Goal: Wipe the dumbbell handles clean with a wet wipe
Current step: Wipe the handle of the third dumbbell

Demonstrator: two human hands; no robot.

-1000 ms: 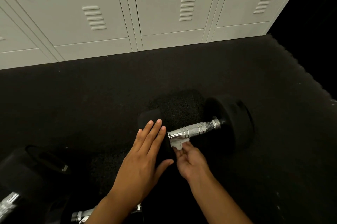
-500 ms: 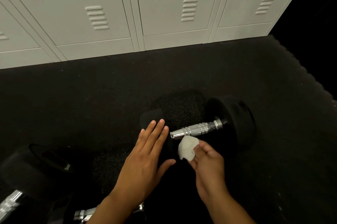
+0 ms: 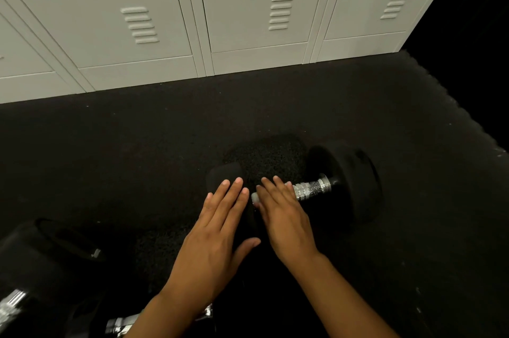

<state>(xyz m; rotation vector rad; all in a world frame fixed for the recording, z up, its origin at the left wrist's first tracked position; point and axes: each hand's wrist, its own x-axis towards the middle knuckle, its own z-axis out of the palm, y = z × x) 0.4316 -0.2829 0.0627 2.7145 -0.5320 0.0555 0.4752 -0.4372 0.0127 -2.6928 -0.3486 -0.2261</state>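
A black dumbbell lies on the dark rubber floor, its chrome handle (image 3: 311, 189) running left to right between a small left head (image 3: 223, 172) and a big right head (image 3: 355, 180). My left hand (image 3: 220, 230) rests flat on the left head, fingers straight. My right hand (image 3: 283, 213) lies over the left part of the handle with fingers stretched across it, pressing the white wet wipe (image 3: 254, 198) onto the bar. Only a small corner of the wipe shows at the hand's left edge. The right thumb is hidden.
Another black dumbbell (image 3: 41, 260) sits at the lower left, and a chrome bar (image 3: 121, 324) shows under my left forearm. Grey lockers (image 3: 248, 7) line the far wall. The floor mat's ragged edge (image 3: 468, 122) runs down the right side.
My right hand, which held the wipe just below the handle, has moved up and over the bar and now covers it with the wipe underneath. My left hand has stayed on the left head.
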